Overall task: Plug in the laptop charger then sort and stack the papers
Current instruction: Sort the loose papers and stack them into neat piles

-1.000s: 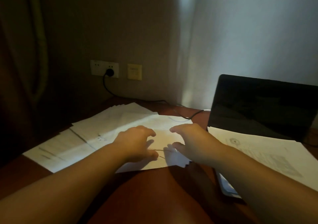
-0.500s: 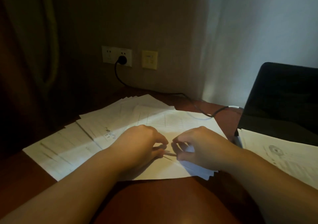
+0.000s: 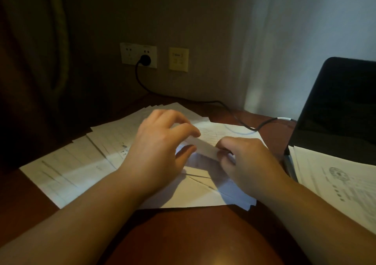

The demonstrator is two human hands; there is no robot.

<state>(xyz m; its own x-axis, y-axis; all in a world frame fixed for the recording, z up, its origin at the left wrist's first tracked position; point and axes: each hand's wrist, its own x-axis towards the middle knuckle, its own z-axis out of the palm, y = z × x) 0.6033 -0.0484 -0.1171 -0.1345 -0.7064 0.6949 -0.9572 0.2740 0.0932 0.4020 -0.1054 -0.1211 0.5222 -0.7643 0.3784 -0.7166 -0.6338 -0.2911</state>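
Centrally, the left hand (image 3: pixel 156 152) and right hand (image 3: pixel 247 163) meet over the fanned papers (image 3: pixel 85 163) on the brown tabletop (image 3: pixel 193 236), each pinching one end of a lifted sheet (image 3: pixel 203 145) between thumb and curled fingers. Behind them the charger plug (image 3: pixel 144 59) sits in the white wall socket (image 3: pixel 138 55), and its black cable (image 3: pixel 203 101) runs across the tabletop toward the open laptop (image 3: pixel 341 106) at right. Further printed pages (image 3: pixel 341 185) lie over the laptop's front, well apart from the fanned papers.
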